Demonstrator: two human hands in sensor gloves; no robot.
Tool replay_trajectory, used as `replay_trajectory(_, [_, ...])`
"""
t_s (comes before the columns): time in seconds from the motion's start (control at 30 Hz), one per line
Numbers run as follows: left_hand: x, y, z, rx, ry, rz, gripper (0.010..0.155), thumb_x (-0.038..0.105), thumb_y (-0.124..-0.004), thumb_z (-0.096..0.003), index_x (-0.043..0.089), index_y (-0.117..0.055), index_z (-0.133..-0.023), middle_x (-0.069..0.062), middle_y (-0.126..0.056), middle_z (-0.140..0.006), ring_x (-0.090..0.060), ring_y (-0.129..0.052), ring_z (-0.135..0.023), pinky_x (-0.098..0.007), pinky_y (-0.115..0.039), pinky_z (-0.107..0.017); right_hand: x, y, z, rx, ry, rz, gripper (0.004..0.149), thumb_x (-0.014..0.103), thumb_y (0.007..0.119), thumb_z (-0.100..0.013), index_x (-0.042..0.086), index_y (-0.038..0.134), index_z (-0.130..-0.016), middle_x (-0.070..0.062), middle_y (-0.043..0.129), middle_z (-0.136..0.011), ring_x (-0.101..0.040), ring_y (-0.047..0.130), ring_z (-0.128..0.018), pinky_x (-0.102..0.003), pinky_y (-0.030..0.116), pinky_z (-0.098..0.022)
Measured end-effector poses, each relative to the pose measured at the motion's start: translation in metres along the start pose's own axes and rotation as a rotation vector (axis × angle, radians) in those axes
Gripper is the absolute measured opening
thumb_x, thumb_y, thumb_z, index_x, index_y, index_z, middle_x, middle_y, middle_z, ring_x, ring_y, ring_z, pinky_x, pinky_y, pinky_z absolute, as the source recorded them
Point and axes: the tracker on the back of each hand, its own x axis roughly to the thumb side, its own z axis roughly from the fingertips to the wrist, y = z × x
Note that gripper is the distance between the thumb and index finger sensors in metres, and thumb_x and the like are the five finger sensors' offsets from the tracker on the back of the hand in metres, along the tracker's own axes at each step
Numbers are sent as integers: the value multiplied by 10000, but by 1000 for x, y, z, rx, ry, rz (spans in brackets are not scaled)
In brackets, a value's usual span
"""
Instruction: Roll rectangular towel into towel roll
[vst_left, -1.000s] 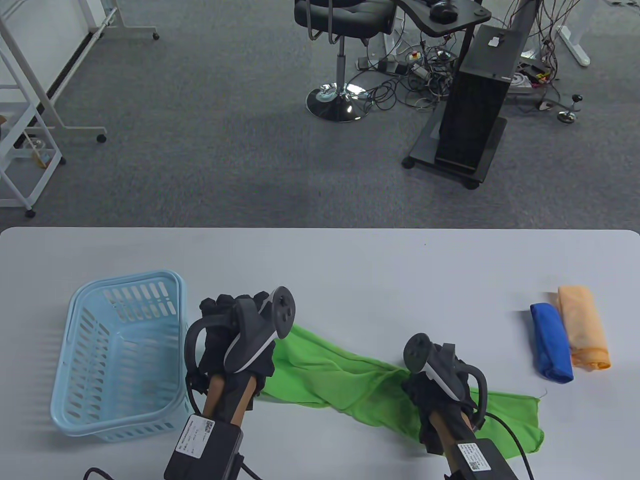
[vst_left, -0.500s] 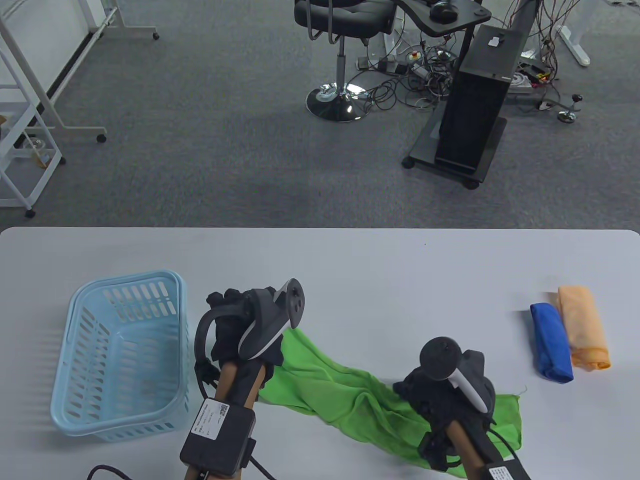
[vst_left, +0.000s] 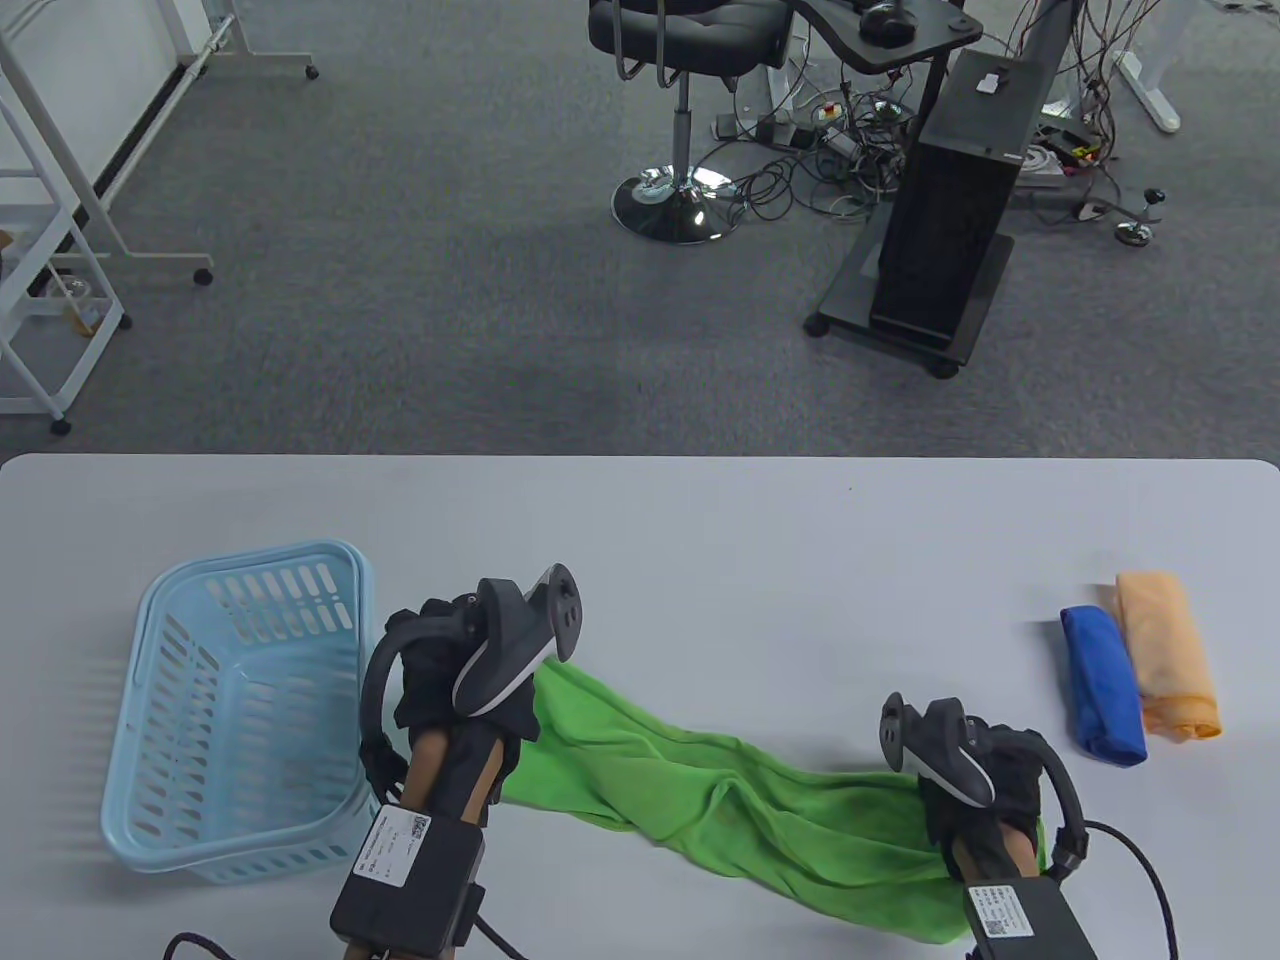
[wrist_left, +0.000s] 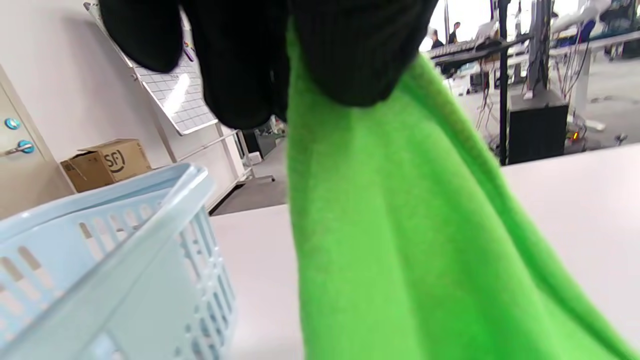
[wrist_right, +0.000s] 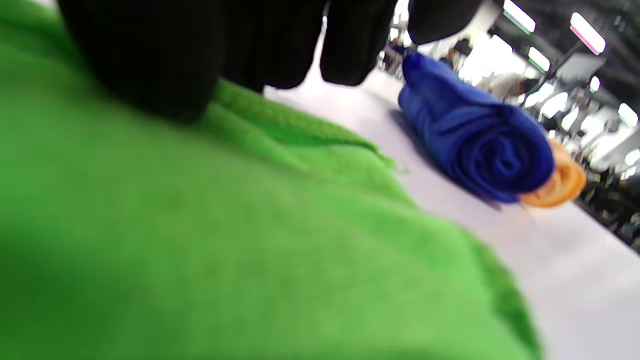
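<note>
Two gloved hands hold a green towel (vst_left: 740, 800) by its ends, stretched loosely across the near part of the white table (vst_left: 700, 540).

The left hand (vst_left: 455, 665) comes in from the near edge beside the light blue basket (vst_left: 240, 700), forearm angled up and slightly left, tracker on its back; the right hand (vst_left: 975, 785) sits low at the near right, close to the table. The towel is unrolled and rumpled, a long wrinkled band sagging between the hands, its middle lying on the table. In the left wrist view the fingers (wrist_left: 350, 55) pinch the towel's upper edge, cloth hanging below. In the right wrist view the fingers (wrist_right: 150, 65) clamp down on the other end. A rolled blue towel (vst_left: 1102, 686) and a rolled orange towel (vst_left: 1165, 655) lie touching, to the right.
</note>
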Motion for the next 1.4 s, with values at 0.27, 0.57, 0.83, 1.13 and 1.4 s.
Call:
replay_trajectory(0.27, [-20,22,-8,138,74,-79,402,342,-864,-381,352,-929,-777,-5,-935,-701,-281,-919,-744,-611,-650,-677,-36,-47,14,-180,72,74,479,276,867,-253,233,785,-723,-3,949,-659,-212,1003,-605,-538,665,-644])
replay_trajectory(0.57, [-73,26,-16,150,242,23,404,415,-819,-379,301,-987,-729,-7,-972,-687,-328,-910,-826,-624,-644,-679,-57,-68,17,-214,165,226,503,294,795,-300,276,878,-797,-22,828,-707,-261,864,-666,-582,585,-676])
replay_trajectory(0.83, [-122,8,-22,123,362,42,412,417,-783,-382,301,-983,-723,-14,-957,-708,-345,-834,-880,-634,-598,-700,-51,-74,17,-254,160,214,444,336,823,-265,275,887,-701,-3,725,-783,-282,780,-748,-580,569,-680])
replay_trajectory(1.13, [-124,15,-28,69,247,448,459,438,-798,-383,299,-976,-782,-78,-874,-947,-266,-1004,-528,-557,-770,-545,-50,-104,2,-57,103,-211,436,419,734,-316,223,924,-656,-52,797,-848,-206,971,-470,-475,802,-464])
replay_trajectory(1.4, [-116,25,-56,80,152,754,441,409,-816,-397,283,-971,-790,-113,-902,-936,-21,-1010,-85,-342,-930,-215,-71,-122,-4,-28,161,-792,496,331,813,-303,187,919,-766,-127,953,-706,-49,1002,-126,-329,913,-195])
